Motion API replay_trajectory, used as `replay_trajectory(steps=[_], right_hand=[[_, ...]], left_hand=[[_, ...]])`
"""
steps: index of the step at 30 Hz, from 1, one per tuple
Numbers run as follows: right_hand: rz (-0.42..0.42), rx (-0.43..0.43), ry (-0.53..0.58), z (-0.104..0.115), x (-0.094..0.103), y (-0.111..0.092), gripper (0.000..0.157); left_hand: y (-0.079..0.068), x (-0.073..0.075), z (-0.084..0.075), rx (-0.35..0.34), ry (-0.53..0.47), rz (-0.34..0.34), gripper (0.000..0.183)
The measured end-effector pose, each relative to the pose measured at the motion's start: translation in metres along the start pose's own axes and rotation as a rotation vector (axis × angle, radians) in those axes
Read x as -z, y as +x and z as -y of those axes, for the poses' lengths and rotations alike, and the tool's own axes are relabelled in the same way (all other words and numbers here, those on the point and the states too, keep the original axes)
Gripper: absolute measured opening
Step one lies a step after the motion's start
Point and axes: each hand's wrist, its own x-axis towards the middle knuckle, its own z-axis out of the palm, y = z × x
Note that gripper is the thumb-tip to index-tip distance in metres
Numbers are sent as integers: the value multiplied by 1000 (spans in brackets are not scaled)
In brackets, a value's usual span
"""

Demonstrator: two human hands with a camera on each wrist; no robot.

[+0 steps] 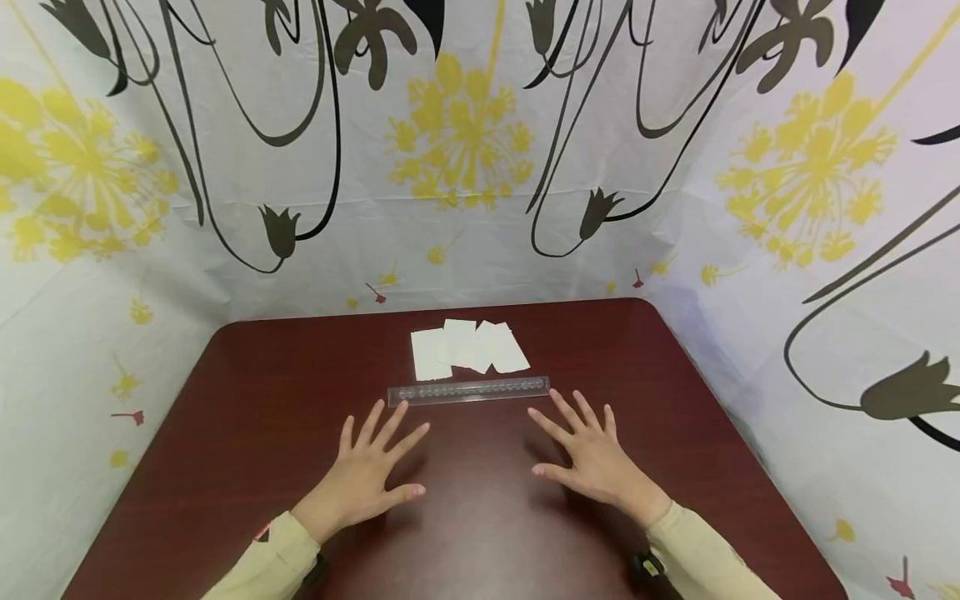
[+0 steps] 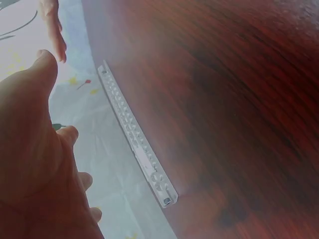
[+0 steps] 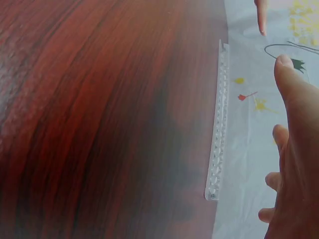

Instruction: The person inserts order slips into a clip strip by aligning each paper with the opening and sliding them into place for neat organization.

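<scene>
A long, narrow clear plastic strip (image 1: 468, 391) with a row of small round shapes lies crosswise on the table; the left wrist view also shows this strip (image 2: 134, 129), as does the right wrist view (image 3: 218, 124). My left hand (image 1: 362, 479) is on the near side of its left end, fingers spread and holding nothing. Near the strip's right end, my right hand (image 1: 600, 462) likewise has its fingers spread and nothing in its grasp. Shadows show beneath both hands. Behind the strip lie several overlapping white paper pieces (image 1: 430, 354).
The dark red wooden table (image 1: 300, 367) has rounded far corners. White cloth (image 1: 450, 258) printed with yellow and grey flowers hangs behind it and along both sides. Long pale sleeves cover both arms, with a dark band (image 1: 647, 565) at the right wrist.
</scene>
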Motion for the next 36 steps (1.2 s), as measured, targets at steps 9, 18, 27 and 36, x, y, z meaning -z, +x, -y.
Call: replay_trajectory(steps=[9,18,27,36], right_hand=[[-28,-9,42,-21,-9,31,79],[-80,-33,103,-50,-24,63,76],[-125,-110,239,-72,-38,85,57],[-110,-136,272,-77,-44,99,47]], left_hand=[[22,3,9,75,-22,89,81],[50,4,23,110,-83,97,78],[74,6,35,135,-141,111,79],[96,5,44,113,-164,84,78]])
